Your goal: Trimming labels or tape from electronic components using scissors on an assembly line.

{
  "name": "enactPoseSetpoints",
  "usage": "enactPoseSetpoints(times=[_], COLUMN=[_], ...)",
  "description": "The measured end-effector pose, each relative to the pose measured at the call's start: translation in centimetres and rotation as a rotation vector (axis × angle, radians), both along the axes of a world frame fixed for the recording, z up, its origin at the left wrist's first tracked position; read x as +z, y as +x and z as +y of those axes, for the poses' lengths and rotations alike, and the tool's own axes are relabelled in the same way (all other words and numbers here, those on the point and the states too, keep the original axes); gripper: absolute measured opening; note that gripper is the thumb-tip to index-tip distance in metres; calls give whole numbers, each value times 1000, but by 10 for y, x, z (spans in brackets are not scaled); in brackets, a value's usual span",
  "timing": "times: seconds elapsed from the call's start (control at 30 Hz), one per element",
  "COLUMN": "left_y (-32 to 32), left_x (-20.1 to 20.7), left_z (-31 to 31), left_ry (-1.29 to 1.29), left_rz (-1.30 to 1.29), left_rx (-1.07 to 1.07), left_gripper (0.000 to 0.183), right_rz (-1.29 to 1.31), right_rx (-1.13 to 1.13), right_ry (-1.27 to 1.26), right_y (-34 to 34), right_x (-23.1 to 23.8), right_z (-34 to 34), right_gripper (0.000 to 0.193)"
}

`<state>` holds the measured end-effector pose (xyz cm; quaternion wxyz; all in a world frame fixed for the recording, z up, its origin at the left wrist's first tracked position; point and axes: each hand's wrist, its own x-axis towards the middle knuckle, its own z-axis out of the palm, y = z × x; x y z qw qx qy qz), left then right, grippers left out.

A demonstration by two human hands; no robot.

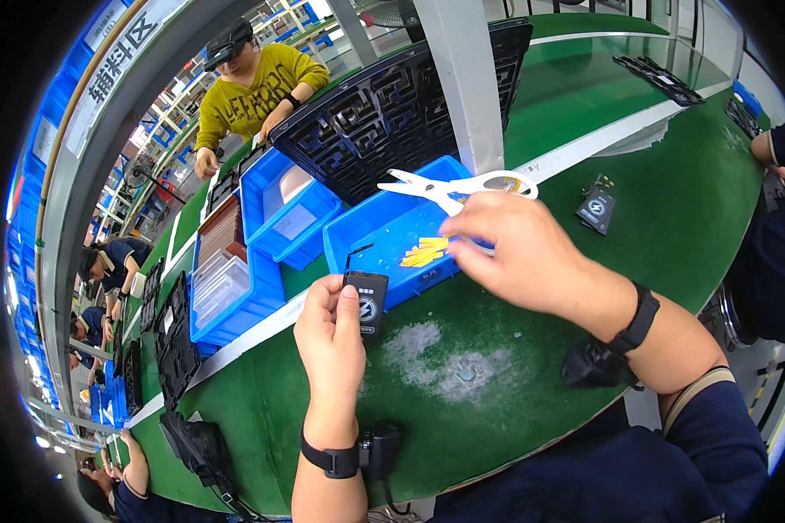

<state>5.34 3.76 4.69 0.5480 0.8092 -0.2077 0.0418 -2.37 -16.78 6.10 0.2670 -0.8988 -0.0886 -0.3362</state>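
My left hand [330,336] is closed on a black rectangular battery pack [366,305] with a round light emblem, held upright between thumb and fingers. A short dark lead sticks up from its top. My right hand [528,253] is closed at a pair of white scissors [449,187]; their blades point left, slightly apart, and the hand covers part of the handles. Its thumb and forefinger come together beside small yellow strips [424,253], which lie in a shallow blue bin [344,240]. Whether the fingertips also pinch a strip cannot be made out.
Another battery pack [596,209] lies on the green table [532,349] to the right. Blue bins [266,292] stand at left. A large black moulded tray [384,122] leans beside a grey post [467,87]. A person in yellow [257,91] works across the table.
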Motion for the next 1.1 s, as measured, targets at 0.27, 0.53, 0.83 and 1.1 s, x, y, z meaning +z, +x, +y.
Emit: enactPoseSetpoints(times=[0.27, 0.53, 0.83, 1.1], left_y=[-45, -60, -66, -60], left_x=[20, 14, 2, 1], left_z=[-5, -6, -14, -7], left_ry=[96, 149, 168, 28], left_rz=[-102, -152, -111, 69], left_rx=[-160, -150, -171, -164], left_gripper=[10, 9, 10, 12], right_rz=[-139, -71, -78, -82], right_rx=[84, 131, 59, 80], right_ry=[39, -7, -92, 5], right_y=[-19, -23, -23, -21], right_x=[4, -2, -9, -16], right_z=[39, 37, 44, 40], right_gripper=[7, 6, 11, 7])
